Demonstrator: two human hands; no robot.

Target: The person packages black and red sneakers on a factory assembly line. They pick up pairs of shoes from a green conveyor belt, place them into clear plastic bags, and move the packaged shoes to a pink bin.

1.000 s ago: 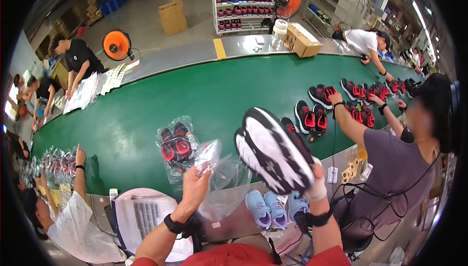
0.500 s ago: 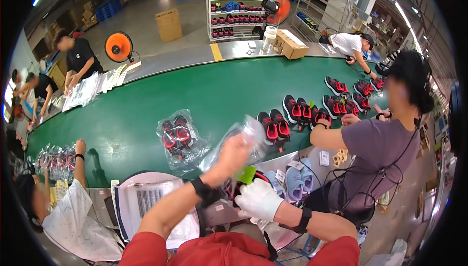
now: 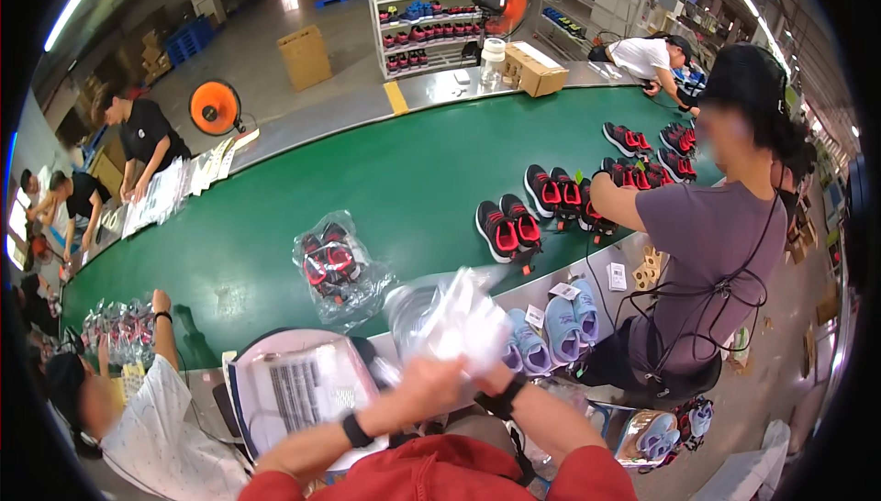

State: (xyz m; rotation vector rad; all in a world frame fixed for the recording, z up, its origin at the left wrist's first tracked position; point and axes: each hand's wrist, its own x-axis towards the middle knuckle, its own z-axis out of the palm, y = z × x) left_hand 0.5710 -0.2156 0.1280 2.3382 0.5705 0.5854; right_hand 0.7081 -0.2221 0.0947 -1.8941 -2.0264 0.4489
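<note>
A clear plastic bag (image 3: 413, 313) is between my hands at the belt's near edge, blurred by motion. My bare left hand (image 3: 433, 385) is closed on its near side. My right hand (image 3: 479, 340), in a white glove, is up against the crinkled plastic; smear and glare hide its fingers and whatever is in the bag. Beyond lies a bagged pair of black and red shoes (image 3: 332, 262) on the green conveyor belt (image 3: 404, 189). Light-blue shoes (image 3: 562, 331) with white tags stand just right of my hands.
Unbagged black and red shoes (image 3: 507, 228) line the belt to the right, where a co-worker in a purple shirt (image 3: 707, 253) reaches in. A pale bin (image 3: 262, 350) holding flat plastic sits left of my hands. Another co-worker (image 3: 156, 409) handles bagged shoes at far left.
My left hand has come back toward me from over the belt, drawing the bag nearer. My gloved hand has risen into the plastic. The green tag and dark shoe beside it are hidden now.
</note>
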